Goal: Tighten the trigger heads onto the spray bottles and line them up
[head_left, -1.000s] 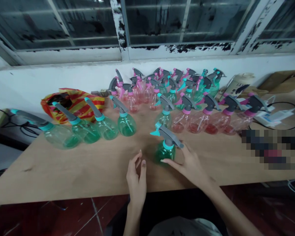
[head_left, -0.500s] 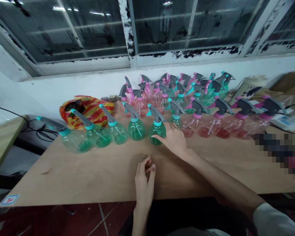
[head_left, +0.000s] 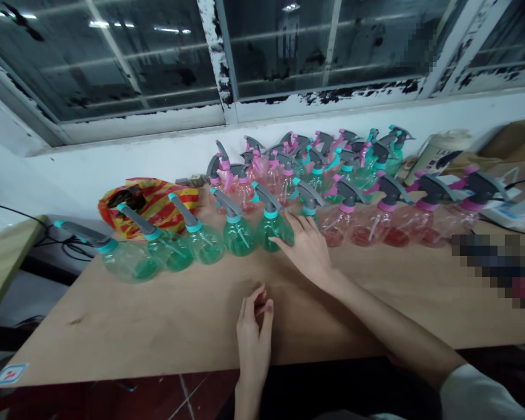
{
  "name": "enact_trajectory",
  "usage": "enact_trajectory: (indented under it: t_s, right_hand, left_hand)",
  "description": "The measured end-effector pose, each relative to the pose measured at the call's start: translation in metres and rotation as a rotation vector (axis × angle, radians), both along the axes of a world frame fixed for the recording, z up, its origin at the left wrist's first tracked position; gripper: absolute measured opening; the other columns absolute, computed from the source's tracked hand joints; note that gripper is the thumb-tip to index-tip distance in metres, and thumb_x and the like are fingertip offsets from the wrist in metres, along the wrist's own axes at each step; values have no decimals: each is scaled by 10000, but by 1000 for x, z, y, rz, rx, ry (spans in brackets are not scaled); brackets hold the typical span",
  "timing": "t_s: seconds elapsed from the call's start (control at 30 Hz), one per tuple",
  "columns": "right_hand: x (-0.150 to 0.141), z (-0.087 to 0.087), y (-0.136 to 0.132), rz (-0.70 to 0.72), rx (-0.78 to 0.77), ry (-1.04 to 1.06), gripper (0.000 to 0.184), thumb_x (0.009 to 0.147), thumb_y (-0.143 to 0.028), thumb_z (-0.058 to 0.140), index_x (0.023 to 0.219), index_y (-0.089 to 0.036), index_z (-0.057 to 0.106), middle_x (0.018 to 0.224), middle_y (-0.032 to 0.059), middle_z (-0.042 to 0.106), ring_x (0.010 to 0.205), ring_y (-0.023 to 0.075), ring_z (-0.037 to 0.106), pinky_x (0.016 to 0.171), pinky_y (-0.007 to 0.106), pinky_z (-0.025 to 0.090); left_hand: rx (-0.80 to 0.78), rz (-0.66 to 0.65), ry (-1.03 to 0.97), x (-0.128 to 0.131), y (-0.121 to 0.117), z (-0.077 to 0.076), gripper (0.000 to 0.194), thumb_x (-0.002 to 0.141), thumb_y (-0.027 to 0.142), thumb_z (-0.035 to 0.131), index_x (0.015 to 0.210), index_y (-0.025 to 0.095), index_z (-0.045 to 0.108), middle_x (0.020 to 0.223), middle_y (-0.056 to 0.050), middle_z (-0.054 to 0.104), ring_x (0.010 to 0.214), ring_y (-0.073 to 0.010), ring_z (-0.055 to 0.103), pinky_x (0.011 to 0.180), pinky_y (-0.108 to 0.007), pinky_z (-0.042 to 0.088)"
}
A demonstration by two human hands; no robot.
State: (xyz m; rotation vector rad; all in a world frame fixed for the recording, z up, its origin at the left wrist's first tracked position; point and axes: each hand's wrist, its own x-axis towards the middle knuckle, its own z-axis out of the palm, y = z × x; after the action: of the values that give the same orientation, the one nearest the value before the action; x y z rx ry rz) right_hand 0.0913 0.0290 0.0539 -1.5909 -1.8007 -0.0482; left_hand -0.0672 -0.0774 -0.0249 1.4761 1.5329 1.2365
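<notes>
My right hand (head_left: 308, 248) grips the right side of a clear green spray bottle (head_left: 272, 230) with a grey and teal trigger head, thumb across its front. The bottle stands upright in the front row, close beside another green spray bottle (head_left: 239, 236) on its left. Behind my right hand, one more green bottle with a teal collar (head_left: 310, 210) is partly hidden. Nearer the table's front edge, my left hand (head_left: 254, 329) rests low over the wood, fingers loosely curled and thumb apart, holding nothing.
Pink spray bottles (head_left: 339, 224) continue the front row rightward. Several pink and green bottles crowd against the wall. A red-and-yellow plastic bag (head_left: 157, 204) lies behind the left bottles; a white cylindrical container (head_left: 437, 154) leans at back right. Cables (head_left: 72, 245) hang past the table's (head_left: 157, 326) left end.
My right hand has shifted the green bottle slightly left, narrowing the gap to its neighbour. The left hand keeps its loose curl. The camera view has moved a little.
</notes>
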Motion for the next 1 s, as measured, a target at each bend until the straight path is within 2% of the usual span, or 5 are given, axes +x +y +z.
enact_trajectory:
  t_s: [0.1, 0.27, 0.5, 0.67, 1.0]
  right_hand:
    - [31, -5, -22, -22, 45, 78, 286, 912, -415, 572, 1068, -196, 671, 1035, 78, 725, 959, 234, 673, 832, 353, 530]
    - [74, -14, -28, -174, 35, 148, 405, 919, -513, 505, 1041, -164, 670, 838, 85, 740, 733, 240, 701, 677, 354, 530]
    - [59, -9, 6, -246, -91, 77, 670, 834, -630, 559, 1293, -142, 550, 788, 115, 742, 705, 306, 709, 603, 377, 508]
    - [47, -5, 13, -294, -152, 28, 529, 847, -572, 591, 1177, -160, 606, 954, 167, 736, 747, 324, 718, 602, 378, 505]
    - [60, -11, -74, -223, -127, -75, 548, 832, -684, 509, 952, -157, 604, 896, 141, 705, 681, 306, 694, 504, 360, 484]
  left_hand:
    - [-13, -3, 6, -1, 0, 1, 317, 918, 404, 552, 1168, 218, 612, 1143, -103, 662, 1060, -256, 647, 902, -432, 534]
    - [-50, 14, 4, -2, 3, 4, 347, 916, 456, 553, 1169, 228, 615, 1164, -99, 663, 1079, -265, 643, 921, -454, 522]
    - [-88, 17, -63, 2, -4, 7, 400, 904, 510, 558, 1185, 228, 595, 1227, -101, 640, 1133, -265, 614, 969, -446, 484]
    - [-68, 5, -93, 12, -13, 15, 403, 895, 518, 569, 1165, 221, 605, 1205, -100, 649, 1088, -256, 633, 965, -423, 479]
    - [5, -148, 18, 52, -1, 24, 491, 852, 423, 646, 1293, 248, 520, 1329, -112, 564, 1237, -288, 536, 1013, -488, 443]
